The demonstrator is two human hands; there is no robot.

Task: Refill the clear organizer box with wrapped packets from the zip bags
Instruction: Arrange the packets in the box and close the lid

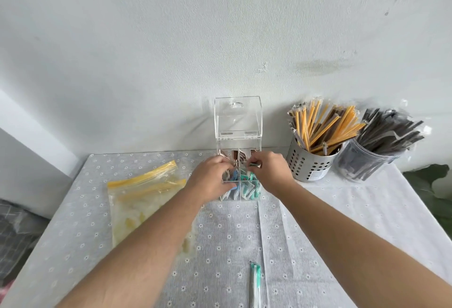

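Observation:
The clear organizer box (238, 124) stands at the far edge of the table with its lid tilted up against the wall. Its compartments hold brown, blue and teal wrapped packets (249, 191). My left hand (212, 178) reaches into the left side of the box with curled fingers around packets. My right hand (267, 170) is over the right side and pinches a small dark packet (254, 165) at the divider. Two yellow-topped zip bags (144, 200) lie flat on the left, partly under my left forearm. A loose teal packet (255, 283) lies near the front edge.
A perforated metal cup (310, 163) of yellow and brown wrapped sticks stands right of the box. A clear jar (362, 163) of dark wrapped sticks is beside it. The table wears a grey flowered cloth (232, 234). A white wall rises just behind.

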